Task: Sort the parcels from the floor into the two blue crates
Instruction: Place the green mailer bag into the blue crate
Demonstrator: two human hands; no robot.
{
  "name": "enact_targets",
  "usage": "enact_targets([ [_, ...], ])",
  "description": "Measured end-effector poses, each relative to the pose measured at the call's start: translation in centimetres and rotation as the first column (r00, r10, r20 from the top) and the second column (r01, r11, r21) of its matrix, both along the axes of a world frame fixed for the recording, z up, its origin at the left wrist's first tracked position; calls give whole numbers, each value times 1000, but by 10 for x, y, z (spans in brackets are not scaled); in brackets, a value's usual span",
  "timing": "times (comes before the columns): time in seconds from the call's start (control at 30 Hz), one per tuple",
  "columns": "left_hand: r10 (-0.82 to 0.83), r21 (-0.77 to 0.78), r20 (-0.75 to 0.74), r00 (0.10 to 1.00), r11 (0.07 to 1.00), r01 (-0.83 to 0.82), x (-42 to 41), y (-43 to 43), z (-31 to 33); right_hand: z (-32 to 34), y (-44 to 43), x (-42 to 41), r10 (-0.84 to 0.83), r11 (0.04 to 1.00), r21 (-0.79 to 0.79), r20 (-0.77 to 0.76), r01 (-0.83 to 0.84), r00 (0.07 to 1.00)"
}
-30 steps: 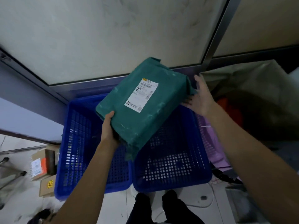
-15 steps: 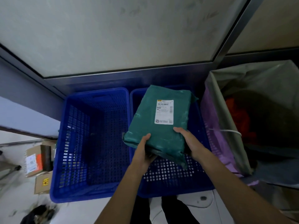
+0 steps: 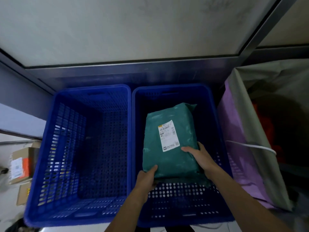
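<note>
Two blue perforated crates stand side by side against the wall. A green plastic-wrapped parcel (image 3: 168, 138) with a white shipping label lies low inside the right crate (image 3: 215, 114). My left hand (image 3: 147, 178) grips the parcel's near left corner, thumb on top. My right hand (image 3: 200, 158) holds its near right edge, thumb lying on the top face. The left crate (image 3: 50, 148) holds nothing that I can see.
A large fabric sack (image 3: 242, 139) with purple and grey sides stands right of the crates, red items inside. Cardboard parcels (image 3: 20, 166) lie on the floor left of the crates. A metal-framed wall panel (image 3: 133, 27) rises behind.
Both hands have lowered the green parcel from above the crates down into the right crate, turning it so its label faces up and lengthwise.
</note>
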State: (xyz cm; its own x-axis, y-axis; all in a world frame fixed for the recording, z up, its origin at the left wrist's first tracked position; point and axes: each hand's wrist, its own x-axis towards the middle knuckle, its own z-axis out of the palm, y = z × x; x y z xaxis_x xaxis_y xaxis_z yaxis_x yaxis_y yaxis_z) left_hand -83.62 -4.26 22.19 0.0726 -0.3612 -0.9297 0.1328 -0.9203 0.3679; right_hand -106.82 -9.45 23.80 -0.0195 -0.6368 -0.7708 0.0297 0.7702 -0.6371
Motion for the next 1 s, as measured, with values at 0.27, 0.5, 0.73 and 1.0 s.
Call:
enact_targets([
  [0.27,284,108,-28,958,954,-279,-17,-32,-126,-141,-39,5,50,996,78,10,-51,999],
  [0.5,274,22,176,946,959,-282,-29,-65,-224,-225,-73,9,81,997,4,8,-82,997],
  [0.73,373,-61,194,908,928,-368,-31,-99,-245,-259,-103,19,167,985,-26,-67,-169,984],
  [1.0,373,-58,96,923,928,-369,-28,-117,-219,-244,-120,29,289,954,-44,-130,-296,949],
])
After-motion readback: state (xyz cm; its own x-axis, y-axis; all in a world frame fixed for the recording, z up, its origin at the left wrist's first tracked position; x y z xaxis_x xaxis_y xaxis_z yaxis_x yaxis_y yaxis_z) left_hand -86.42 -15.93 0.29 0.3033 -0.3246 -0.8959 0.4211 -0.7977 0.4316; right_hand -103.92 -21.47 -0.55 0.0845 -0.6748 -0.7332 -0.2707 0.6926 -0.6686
